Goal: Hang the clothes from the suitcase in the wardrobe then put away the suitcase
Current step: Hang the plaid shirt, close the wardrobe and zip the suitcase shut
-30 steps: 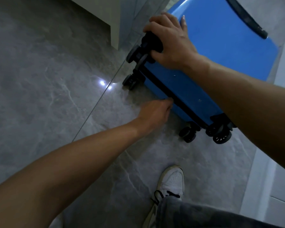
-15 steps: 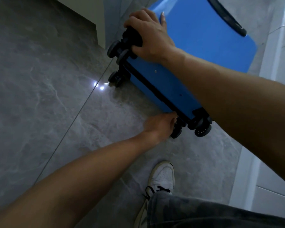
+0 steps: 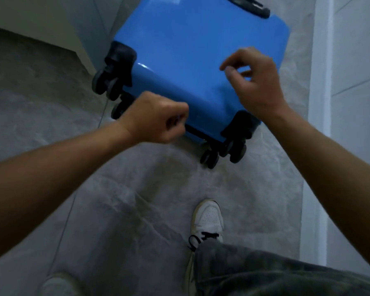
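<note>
I'm lifting my right grip [image 3: 254,82] off the wheel [image 3: 107,82], loose and empty above the closed suitcase [image 3: 190,50], my left grip [image 3: 156,118] curling at its near edge, hold unclear, so stowing is starting.

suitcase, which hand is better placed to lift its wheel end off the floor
Left, probably. The left hand is curled right at the suitcase bottom edge between the wheels, though a grip is unclear; the right hand hovers above the blue shell, fingers loose, holding nothing.
</note>
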Action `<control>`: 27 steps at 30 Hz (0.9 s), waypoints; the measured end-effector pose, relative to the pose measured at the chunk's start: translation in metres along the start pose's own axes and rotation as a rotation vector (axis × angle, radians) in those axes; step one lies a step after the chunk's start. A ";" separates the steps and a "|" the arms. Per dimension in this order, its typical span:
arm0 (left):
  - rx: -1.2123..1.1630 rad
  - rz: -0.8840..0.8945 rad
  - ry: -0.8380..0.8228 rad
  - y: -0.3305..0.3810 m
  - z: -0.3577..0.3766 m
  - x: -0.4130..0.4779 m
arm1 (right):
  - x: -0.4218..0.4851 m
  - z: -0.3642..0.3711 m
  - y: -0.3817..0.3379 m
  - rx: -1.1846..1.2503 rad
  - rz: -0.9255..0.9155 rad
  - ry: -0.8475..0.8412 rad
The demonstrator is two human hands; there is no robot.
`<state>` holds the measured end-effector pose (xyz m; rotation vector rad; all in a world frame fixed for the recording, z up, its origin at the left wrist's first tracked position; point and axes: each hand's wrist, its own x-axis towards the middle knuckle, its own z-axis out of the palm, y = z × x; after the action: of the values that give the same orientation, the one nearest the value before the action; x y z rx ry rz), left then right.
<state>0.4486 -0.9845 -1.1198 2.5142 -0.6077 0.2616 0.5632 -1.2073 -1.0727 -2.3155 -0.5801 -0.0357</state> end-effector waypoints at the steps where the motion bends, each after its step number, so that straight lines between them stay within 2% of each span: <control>1: 0.028 0.060 0.034 0.003 -0.011 0.014 | -0.015 -0.006 0.015 0.009 0.079 0.074; 5: 0.037 0.184 0.109 0.025 -0.013 0.087 | -0.067 -0.018 0.064 0.113 0.364 0.307; 8: 0.055 0.207 -0.037 0.039 0.018 0.136 | -0.102 -0.008 0.091 0.347 0.661 0.477; 10: 0.130 0.194 -0.203 0.048 0.042 0.162 | -0.127 0.016 0.101 0.606 0.909 0.420; 12: 0.217 0.161 -0.340 0.056 0.063 0.183 | -0.151 0.046 0.099 0.827 1.055 0.189; 14: 0.265 0.127 -0.442 0.065 0.082 0.199 | -0.170 0.076 0.090 1.105 1.120 -0.014; 16: 0.314 0.090 -0.513 0.070 0.095 0.206 | -0.178 0.103 0.078 1.398 1.147 -0.120; 20: 0.415 0.067 -0.539 0.074 0.105 0.206 | -0.164 0.139 0.062 1.898 1.210 -0.060; 23: 0.416 0.069 -0.523 0.076 0.101 0.206 | -0.152 0.146 0.059 2.021 1.244 0.021; 27: 0.416 0.067 -0.521 0.076 0.101 0.204 | -0.146 0.143 0.054 1.936 1.273 0.010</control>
<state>0.5987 -1.1715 -1.1082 2.9870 -0.9162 -0.2887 0.4344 -1.2039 -1.2401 -0.4076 0.7475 0.7366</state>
